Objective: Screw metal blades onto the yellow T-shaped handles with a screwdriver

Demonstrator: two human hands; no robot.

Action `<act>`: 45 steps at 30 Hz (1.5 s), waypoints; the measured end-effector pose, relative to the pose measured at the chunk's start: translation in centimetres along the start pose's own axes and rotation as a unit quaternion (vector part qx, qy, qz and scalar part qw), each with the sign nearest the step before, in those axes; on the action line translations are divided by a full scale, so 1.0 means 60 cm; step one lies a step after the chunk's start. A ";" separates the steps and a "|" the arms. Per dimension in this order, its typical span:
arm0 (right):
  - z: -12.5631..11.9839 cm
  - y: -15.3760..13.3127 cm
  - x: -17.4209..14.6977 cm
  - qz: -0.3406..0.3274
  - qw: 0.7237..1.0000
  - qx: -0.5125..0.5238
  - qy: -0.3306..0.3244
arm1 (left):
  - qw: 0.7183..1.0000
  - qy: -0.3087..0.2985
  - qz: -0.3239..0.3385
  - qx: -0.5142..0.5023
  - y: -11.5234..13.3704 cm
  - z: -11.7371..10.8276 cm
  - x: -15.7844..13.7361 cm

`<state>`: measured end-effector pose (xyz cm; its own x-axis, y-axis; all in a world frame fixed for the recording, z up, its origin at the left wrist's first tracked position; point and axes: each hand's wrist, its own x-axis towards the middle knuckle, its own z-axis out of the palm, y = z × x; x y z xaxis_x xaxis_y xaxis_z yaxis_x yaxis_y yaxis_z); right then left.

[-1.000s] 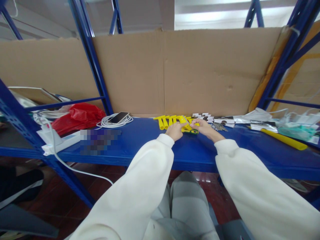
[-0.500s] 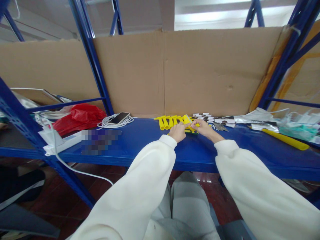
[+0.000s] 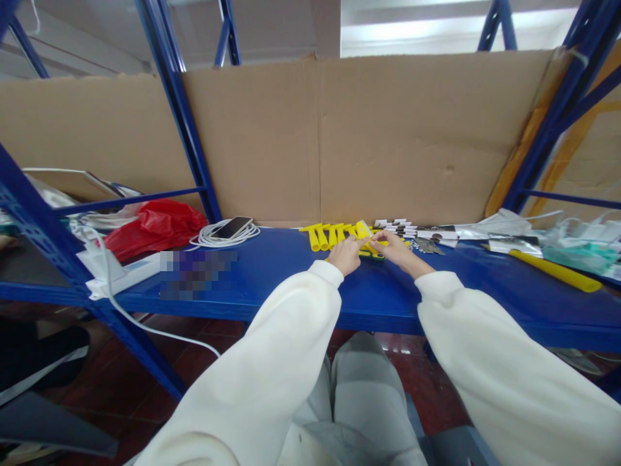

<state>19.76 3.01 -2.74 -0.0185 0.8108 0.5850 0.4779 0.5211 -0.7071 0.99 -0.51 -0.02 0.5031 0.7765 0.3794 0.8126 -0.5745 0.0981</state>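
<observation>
My left hand (image 3: 345, 255) is closed around a yellow scraper-like tool (image 3: 361, 228), whose wide head with a pale strip tilts up above the fingers. My right hand (image 3: 392, 249) meets it from the right, thumb and fingertips pinched at the tool's edge; whatever small piece sits between them is too small to make out. Under both hands lies a green and yellow hand tool (image 3: 372, 255), partly covered. Several yellow tubular handles (image 3: 319, 239) stand in a row just left of and behind my left hand. Small metal pieces (image 3: 429, 246) lie right of my right hand.
Black-and-white packets (image 3: 395, 224) line the back beside the cardboard panel (image 3: 388, 142). Further right are a long yellow tube (image 3: 555, 268) and clear plastic bags (image 3: 582, 249). On the left are a phone (image 3: 235, 226) on a coiled white cable (image 3: 208, 238), a red bag (image 3: 155, 223) and a power strip (image 3: 129, 277).
The fingers of both hands have shifted very slightly around the yellow tool. Otherwise the hands stay in place, and the view has moved a little.
</observation>
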 end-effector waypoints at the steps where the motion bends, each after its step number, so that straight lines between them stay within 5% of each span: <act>1: 0.001 0.000 -0.001 0.005 1.000 0.011 -0.001 | 1.000 0.000 0.001 0.000 0.000 -0.001 0.000; 8: -0.004 -0.009 -0.002 0.023 1.000 0.008 -0.014 | 1.000 0.000 0.005 -0.005 0.001 -0.004 -0.002; 16: -0.013 -0.009 0.004 -0.065 0.995 -0.070 -0.012 | 1.000 -0.002 0.011 -0.004 0.001 -0.005 -0.004; 26: -0.023 -0.003 0.010 -0.100 0.988 -0.108 -0.049 | 0.999 -0.017 0.031 0.027 0.002 -0.009 -0.005; 38: -0.016 0.005 0.010 0.012 0.998 0.044 0.031 | 1.000 0.010 0.020 -0.009 0.002 -0.009 -0.002; 45: -0.016 -0.026 -0.003 0.069 0.991 0.096 -0.062 | 1.000 0.017 0.016 -0.011 -0.002 -0.011 -0.001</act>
<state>19.89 1.81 -1.36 -0.0789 0.8980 0.4328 0.3083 0.4348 -0.8461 0.65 -0.66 0.53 0.5182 0.7490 0.4128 0.7897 -0.6044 0.1053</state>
